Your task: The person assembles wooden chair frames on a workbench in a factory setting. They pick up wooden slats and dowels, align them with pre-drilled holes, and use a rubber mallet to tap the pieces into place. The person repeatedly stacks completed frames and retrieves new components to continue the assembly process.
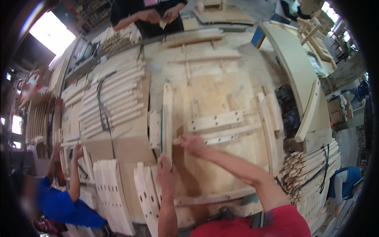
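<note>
**Both hands on a curved slat at the jig board**

Left hand (166,172) grips the near end of a long curved wooden slat (167,114), fingers wrapped around its lower part; the slat stands on edge and runs away from the person along the left side of the plywood jig board (221,94). Right hand (192,143) lies just right of the slat, closed around a short pale wooden piece (177,140) whose tip points toward the slat and seems to touch it. Right of that hand, on the jig board, sit two flat cross battens with drilled holes (215,120), and past them a bent rail (269,130) curves along the board's right edge. Left of the slat lies a row of pale rounded rails (112,100) with a dark cord (103,114) across them. Nearer the person on that side are flat shaped boards with holes (144,195). Off the board's right corner, a strapped bundle of sticks (310,170) is stacked. Far left of the slat, a co-worker in a blue sleeve (59,205) reaches up to other wood, and beyond the board's far edge another person's hands (160,15) hold a small pale item
</note>
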Motion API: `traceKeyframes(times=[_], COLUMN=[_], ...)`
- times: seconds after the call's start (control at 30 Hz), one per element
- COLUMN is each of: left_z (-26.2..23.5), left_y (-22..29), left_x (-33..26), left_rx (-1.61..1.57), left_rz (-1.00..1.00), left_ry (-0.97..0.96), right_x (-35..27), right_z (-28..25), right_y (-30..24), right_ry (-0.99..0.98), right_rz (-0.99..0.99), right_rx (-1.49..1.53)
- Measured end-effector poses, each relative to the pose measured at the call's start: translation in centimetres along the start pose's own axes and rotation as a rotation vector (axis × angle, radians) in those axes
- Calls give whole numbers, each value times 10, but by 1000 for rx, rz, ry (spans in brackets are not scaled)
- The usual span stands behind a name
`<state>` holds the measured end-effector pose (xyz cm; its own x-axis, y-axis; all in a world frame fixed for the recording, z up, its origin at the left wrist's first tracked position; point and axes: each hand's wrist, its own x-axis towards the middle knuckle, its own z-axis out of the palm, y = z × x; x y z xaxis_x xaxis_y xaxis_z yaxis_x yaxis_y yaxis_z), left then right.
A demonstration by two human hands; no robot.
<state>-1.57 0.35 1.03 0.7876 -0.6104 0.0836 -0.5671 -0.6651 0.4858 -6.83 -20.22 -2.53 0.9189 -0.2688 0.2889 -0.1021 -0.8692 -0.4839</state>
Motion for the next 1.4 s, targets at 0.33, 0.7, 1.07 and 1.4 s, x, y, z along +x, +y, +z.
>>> traceKeyframes(times=[0.33, 0.7, 1.07, 1.4], left_z=[9, -22, -6, -15], left_y=[-11, 15, -4, -2], left_x=[-3, -10, -3, -6], left_rx=[92, -47, -13, -24], left_rz=[-18, -107, -71, -95], left_ry=[-19, -120, -23, -80], right_x=[170, 221, 57, 43], right_z=[-110, -170, -195, -175], right_y=[217, 326, 199, 160], right_ry=[252, 8, -170, -384], right_rz=[333, 356, 41, 247], right_rx=[-87, -615, -515, -288])
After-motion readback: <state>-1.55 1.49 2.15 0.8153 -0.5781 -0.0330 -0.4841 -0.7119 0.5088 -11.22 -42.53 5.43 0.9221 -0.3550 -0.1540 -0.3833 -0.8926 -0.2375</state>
